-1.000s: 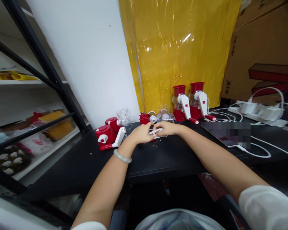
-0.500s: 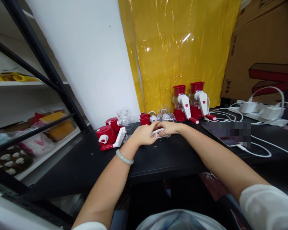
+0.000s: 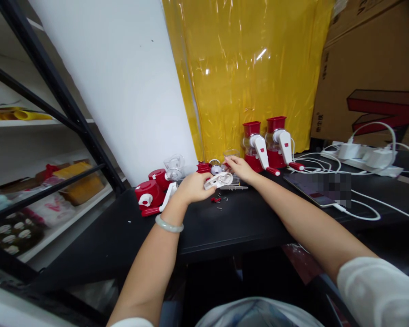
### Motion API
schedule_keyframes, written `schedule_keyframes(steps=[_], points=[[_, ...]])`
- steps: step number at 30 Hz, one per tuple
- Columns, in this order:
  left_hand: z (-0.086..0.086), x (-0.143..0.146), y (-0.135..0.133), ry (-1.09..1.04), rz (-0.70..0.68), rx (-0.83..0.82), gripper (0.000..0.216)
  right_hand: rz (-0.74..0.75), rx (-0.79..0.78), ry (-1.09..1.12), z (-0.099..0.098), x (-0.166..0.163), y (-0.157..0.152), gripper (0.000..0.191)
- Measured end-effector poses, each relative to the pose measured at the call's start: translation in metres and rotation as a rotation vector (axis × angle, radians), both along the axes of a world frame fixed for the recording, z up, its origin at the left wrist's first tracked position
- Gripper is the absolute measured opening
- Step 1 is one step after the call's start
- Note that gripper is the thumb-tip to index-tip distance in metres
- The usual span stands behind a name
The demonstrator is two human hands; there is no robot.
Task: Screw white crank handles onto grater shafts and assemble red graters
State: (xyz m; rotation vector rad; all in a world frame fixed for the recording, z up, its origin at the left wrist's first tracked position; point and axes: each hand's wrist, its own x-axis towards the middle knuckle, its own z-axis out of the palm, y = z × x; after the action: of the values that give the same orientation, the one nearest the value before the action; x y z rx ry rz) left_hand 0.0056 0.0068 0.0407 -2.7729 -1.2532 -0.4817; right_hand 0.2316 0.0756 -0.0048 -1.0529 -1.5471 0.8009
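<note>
My left hand (image 3: 196,187) is closed on a white plastic crank arm (image 3: 221,180), its hollow side with a round end facing up. Further right and back, my right hand (image 3: 238,167) has its fingers bent together beside a clear plastic housing (image 3: 231,153); whatever they may hold is too small to make out. On the black table below the crank arm lie a small red part (image 3: 216,200) and several tiny screws (image 3: 226,199). A thin screwdriver-like tool (image 3: 236,187) lies partly behind the crank arm.
Two assembled red-and-white rotary graters (image 3: 255,145) stand at the back right. Red bases (image 3: 150,195) and a clear hopper (image 3: 174,165) sit to the left. A tablet (image 3: 310,188) with white cables and a power strip (image 3: 364,156) occupy the right side. Black shelving (image 3: 85,131) rises at the left.
My right hand has left the crank arm and moved back and right to the clear housing. My left hand keeps the crank arm, now tilted open side up. The red part and screws have come into view.
</note>
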Motion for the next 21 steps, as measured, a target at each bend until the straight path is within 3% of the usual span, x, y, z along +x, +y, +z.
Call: schedule_keyframes(steps=[5, 10, 16, 21], points=[[0.011, -0.016, 0.01, -0.033, 0.339, 0.106, 0.045, -0.081, 0.135, -0.273, -0.004, -0.003, -0.008, 0.009], [0.022, -0.044, 0.019, 0.057, 0.672, 0.112, 0.051, 0.109, 0.192, -0.571, -0.015, -0.015, -0.021, 0.017], [0.025, -0.059, 0.02, 0.078, 0.842, 0.007, 0.043, 0.192, 0.238, -0.681, -0.024, -0.028, -0.027, 0.023], [0.022, -0.063, 0.025, 0.053, 0.945, -0.024, 0.041, 0.246, 0.185, -0.75, -0.025, -0.031, -0.029, 0.024]])
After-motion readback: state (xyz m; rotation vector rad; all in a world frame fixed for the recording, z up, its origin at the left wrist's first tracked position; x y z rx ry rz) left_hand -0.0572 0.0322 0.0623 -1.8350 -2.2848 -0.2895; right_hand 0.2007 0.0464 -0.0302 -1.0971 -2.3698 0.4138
